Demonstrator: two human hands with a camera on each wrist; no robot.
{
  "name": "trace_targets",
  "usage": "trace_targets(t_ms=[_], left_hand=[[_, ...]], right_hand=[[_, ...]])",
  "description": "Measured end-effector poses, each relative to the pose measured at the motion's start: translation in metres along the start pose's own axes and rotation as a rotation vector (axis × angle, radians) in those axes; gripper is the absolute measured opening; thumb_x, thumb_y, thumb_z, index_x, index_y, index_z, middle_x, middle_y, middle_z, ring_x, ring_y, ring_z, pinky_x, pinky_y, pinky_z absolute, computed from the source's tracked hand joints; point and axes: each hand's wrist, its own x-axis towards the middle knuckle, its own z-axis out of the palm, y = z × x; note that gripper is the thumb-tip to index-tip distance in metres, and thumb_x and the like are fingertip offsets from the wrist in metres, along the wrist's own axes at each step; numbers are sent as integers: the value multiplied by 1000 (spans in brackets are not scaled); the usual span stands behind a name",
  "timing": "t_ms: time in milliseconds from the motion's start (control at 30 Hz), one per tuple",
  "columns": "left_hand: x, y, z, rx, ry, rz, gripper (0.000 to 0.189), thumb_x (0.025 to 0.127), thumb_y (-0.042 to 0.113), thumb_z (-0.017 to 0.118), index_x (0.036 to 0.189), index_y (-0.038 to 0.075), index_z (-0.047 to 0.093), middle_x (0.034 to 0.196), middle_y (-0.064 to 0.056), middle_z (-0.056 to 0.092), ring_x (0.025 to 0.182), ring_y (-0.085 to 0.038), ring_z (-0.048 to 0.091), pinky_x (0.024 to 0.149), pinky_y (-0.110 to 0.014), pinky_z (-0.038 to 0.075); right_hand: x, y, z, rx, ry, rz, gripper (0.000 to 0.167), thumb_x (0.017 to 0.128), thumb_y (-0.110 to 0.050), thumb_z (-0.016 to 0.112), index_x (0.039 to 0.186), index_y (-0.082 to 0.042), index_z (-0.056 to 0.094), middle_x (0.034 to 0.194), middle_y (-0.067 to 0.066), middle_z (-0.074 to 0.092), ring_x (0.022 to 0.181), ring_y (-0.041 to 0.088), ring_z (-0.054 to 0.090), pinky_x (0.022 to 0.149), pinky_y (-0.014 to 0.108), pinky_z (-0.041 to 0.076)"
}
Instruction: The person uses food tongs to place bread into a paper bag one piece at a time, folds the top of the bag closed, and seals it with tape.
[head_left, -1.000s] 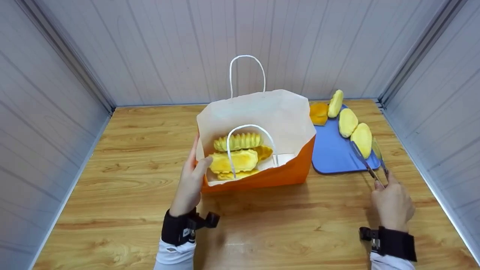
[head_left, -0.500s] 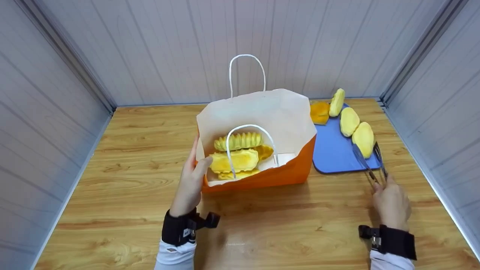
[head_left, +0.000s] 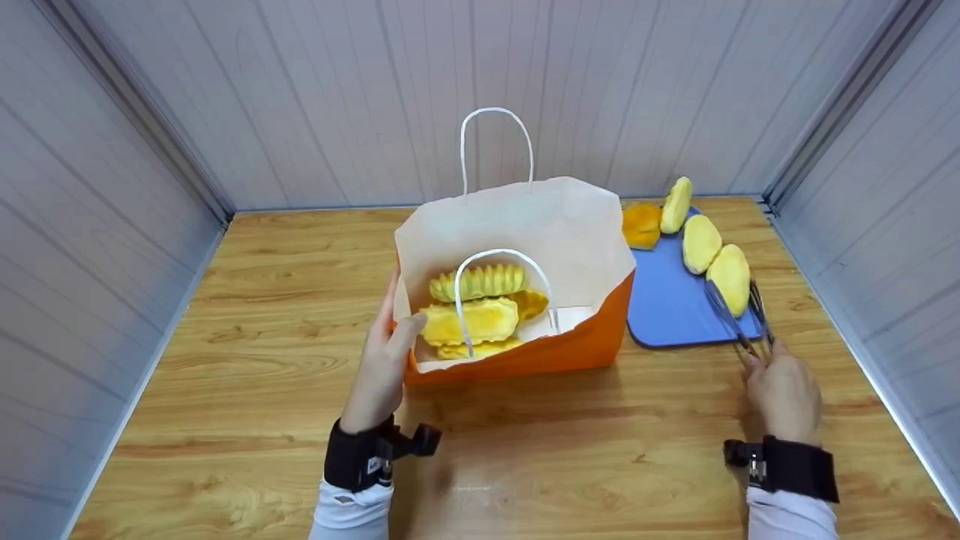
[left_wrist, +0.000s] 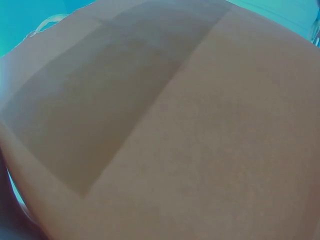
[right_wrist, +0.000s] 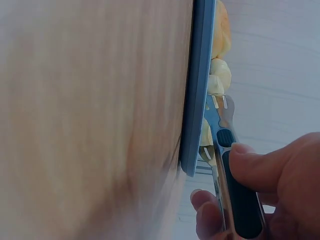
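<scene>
With our left fingers (head_left: pixel 385 310) gripping the bag (head_left: pixel 570 240), we appear to be at pick-up: our right fingers (right_wrist: pixel 207 217) pinch the tongs (right_wrist: pixel 244 205), whose arms straddle the yellow roll (head_left: pixel 730 277) on the tray (head_left: pixel 660 300) just beyond those fingers, so next we likely need an even squeeze.

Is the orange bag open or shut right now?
Open. In the head view the orange bag gapes, showing its white lining and yellow pieces inside; the left hand grips its left side.
</scene>
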Motion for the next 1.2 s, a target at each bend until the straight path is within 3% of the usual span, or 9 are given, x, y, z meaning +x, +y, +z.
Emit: trace_targets(t_ms=[267,533,800,967,1067,1200], left_hand=[[-1,1,1,-13,-8,-1,72,97,10,48,160,14,13,164,-8,13,146,-16,18,118,-36,19],[0,0,-1,2,-12,4,71,97,11,48,160,13,14,164,-5,14,148,-23,15,118,-36,18],[-1,1,-1,5,-11,2,72,98,11,48,160,13,13,164,-6,14,147,-19,18,118,-36,19],[-2,1,-2,0,-2,-2,72,97,10,48,160,12,13,164,-6,14,146,-16,19,118,-35,20],[-1,2,-2,-7,-2,-1,72,97,10,48,160,12,13,164,-5,14,146,-16,19,118,-35,20],[-1,2,-1,-7,-6,-3,72,97,10,48,160,12,13,164,-6,14,147,-19,18,118,-35,20]], right_hand=[[6,-2,-6,-59,-15,-11,66,104,-29,47,150,12,22,128,45,43,107,63,47,84,67,41],[-1,1,-12,-90,-44,33,66,105,-33,42,154,4,19,137,43,38,105,61,49,73,60,45],[-24,6,-17,-42,-47,31,67,104,-39,43,155,-1,21,138,43,36,86,47,56,63,46,42],[-42,3,-17,12,4,-8,61,104,-36,45,152,0,32,135,44,39,101,58,53,72,58,44],[-54,0,-16,72,13,-12,58,104,-32,46,151,0,34,135,42,41,106,59,51,79,63,42],[-69,-5,-13,146,25,-6,55,104,-27,49,150,0,36,118,33,61,84,40,59,69,50,45]])
